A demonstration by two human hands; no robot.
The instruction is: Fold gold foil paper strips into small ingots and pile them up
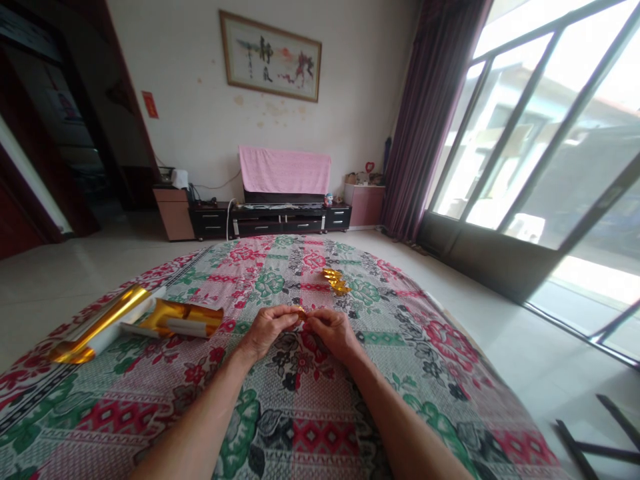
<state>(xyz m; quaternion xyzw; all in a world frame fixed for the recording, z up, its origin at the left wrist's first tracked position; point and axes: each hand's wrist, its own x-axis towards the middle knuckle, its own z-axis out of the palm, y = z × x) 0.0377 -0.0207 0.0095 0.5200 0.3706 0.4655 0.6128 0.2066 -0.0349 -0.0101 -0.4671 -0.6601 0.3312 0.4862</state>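
Between my fingertips, above the middle of the patterned cloth, is a small piece of gold foil [302, 313]. My left hand [270, 328] pinches it from the left, and my right hand [331, 328] pinches it from the right. Much of the foil is hidden by the fingers. Just beyond my hands, a short row of folded gold foil pieces [336, 282] lies on the cloth. Off to the left are a shiny gold foil roll [107, 320] and a stack of gold foil sheets [180, 319] with white parts showing.
A floral cloth [320, 393] covers the rounded table. Beyond it stand a low black cabinet [280, 221] and a screen under a pink towel [285, 171]. Dark bars [595, 447] show at the lower right, below a large window.
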